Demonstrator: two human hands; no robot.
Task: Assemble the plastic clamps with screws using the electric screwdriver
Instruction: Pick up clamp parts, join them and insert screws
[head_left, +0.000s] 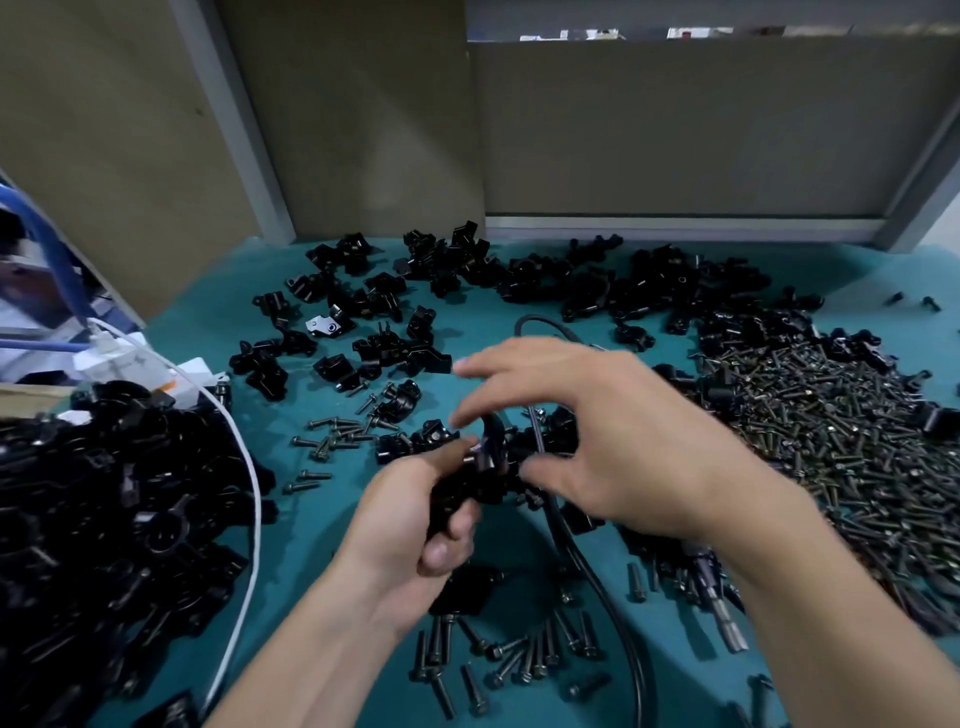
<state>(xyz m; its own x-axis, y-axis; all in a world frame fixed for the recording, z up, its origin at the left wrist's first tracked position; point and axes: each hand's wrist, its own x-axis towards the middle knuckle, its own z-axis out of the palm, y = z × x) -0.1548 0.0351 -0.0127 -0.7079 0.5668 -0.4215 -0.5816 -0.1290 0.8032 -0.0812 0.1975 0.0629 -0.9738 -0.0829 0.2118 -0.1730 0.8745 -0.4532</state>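
A factory assembly bench — teal mat (291, 525) heaped with black clamp parts (119, 519) and loose screws (831, 441), cardboard partitions (675, 124) behind.

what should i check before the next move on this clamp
1. Clamp held firmly: ok. The left hand is closed around the black clamp.
2. Right hand's grip on a screw: cannot tell. The right hand hovers at the clamp, fingers spread; no screw is clearly visible in it.
3. Screw supply: ok. The screw pile lies to the right, with loose screws on the mat.
4. Screwdriver ready: not ok. What looks like the screwdriver lies under the right forearm, unheld.
5. Cable clear: not ok. The black cable runs right beside the clamp.
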